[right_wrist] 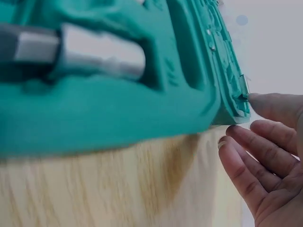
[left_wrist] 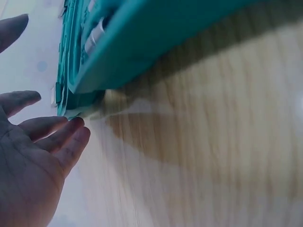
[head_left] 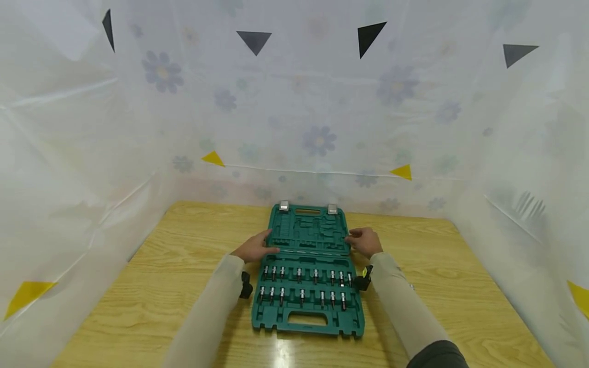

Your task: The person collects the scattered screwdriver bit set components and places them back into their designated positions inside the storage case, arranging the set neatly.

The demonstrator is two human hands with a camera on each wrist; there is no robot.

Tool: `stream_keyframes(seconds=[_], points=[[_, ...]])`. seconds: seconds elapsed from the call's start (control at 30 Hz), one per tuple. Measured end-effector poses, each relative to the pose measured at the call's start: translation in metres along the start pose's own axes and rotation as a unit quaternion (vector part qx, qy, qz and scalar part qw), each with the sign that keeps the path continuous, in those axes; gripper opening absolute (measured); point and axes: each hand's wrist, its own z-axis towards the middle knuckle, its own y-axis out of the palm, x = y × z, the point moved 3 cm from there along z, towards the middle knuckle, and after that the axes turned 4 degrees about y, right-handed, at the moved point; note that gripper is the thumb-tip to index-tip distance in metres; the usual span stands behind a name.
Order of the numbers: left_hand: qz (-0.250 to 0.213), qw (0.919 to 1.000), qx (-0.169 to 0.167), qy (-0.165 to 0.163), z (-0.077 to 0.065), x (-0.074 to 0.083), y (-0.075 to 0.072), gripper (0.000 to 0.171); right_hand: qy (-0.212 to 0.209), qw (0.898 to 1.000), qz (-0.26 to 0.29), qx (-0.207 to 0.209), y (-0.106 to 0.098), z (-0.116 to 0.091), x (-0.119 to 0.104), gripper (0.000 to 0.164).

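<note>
Whitish translucent sheeting (head_left: pixel 285 102) with faded flower prints encloses the place on three sides, marked with dark triangles (head_left: pixel 371 37) and yellow triangles (head_left: pixel 213 158), and a wood-grain surface (head_left: pixel 442 286) stretches between its walls. On that surface, near the middle, a green case (head_left: pixel 346 319) lies opened out, its base toward the person and its lid (head_left: pixel 299 230) toward the back wall, with two metal latches (head_left: pixel 332 208) along the lid's far edge. Silver-topped bits (head_left: pixel 302 294) stand in two rows in the base. At the lid's left side, just above the hinge line, is the left hand (head_left: pixel 253 249): thumb and fingers are spread well apart, the palm faces the case, and the fingertips come right to the lid's side; whether they press on it cannot be told. The right hand (head_left: pixel 365 243) is at the lid's opposite side, its thumb against the edge and its fingers lightly bent beside and below, parted from the thumb rather than clamped on anything. Both forearms, in pale sleeves (head_left: pixel 209 296), reach forward from the near side and angle inward, flanking the base. A black device (head_left: pixel 246 285) sits at the left wrist, another (head_left: pixel 363 280) at the right, beside the case's edge.
</note>
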Motion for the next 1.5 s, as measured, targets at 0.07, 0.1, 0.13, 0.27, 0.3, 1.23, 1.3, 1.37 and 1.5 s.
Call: stream_keyframes(seconds=[0.07,0.1,0.13,0.27,0.3,1.23,1.3,1.37,1.5], points=[[0.006,1.0000,-0.001,0.008,-0.004,0.000,-0.001,0.079,-0.015,1.000,0.000,-0.004,-0.001,-0.002,0.000,0.044],[0.011,0.9999,-0.001,0.011,-0.006,-0.001,-0.001,0.080,-0.023,1.000,-0.001,-0.006,-0.002,-0.004,0.000,0.044],[0.014,0.9998,-0.001,0.015,-0.008,-0.001,-0.002,0.081,-0.031,0.999,-0.004,-0.008,-0.003,-0.006,-0.001,0.044],[0.047,0.9984,0.002,0.033,-0.016,-0.005,-0.001,0.086,-0.052,0.998,-0.016,-0.012,-0.005,-0.016,-0.003,0.044],[0.052,0.9979,0.002,0.037,-0.018,-0.005,-0.001,0.088,-0.054,0.998,-0.016,-0.012,-0.006,-0.018,-0.003,0.044],[0.188,0.9729,-0.075,0.112,-0.071,-0.003,0.024,0.107,-0.083,0.995,-0.035,0.035,-0.063,-0.068,0.024,0.051],[0.194,0.9714,-0.080,0.112,-0.073,-0.003,0.026,0.108,-0.080,0.995,-0.038,0.043,-0.070,-0.072,0.027,0.052],[0.196,0.9708,-0.083,0.111,-0.075,-0.002,0.028,0.108,-0.078,0.995,-0.039,0.051,-0.075,-0.075,0.032,0.051],[0.190,0.9721,-0.081,0.110,-0.078,-0.001,0.028,0.109,-0.073,0.994,-0.045,0.063,-0.082,-0.079,0.042,0.050]])
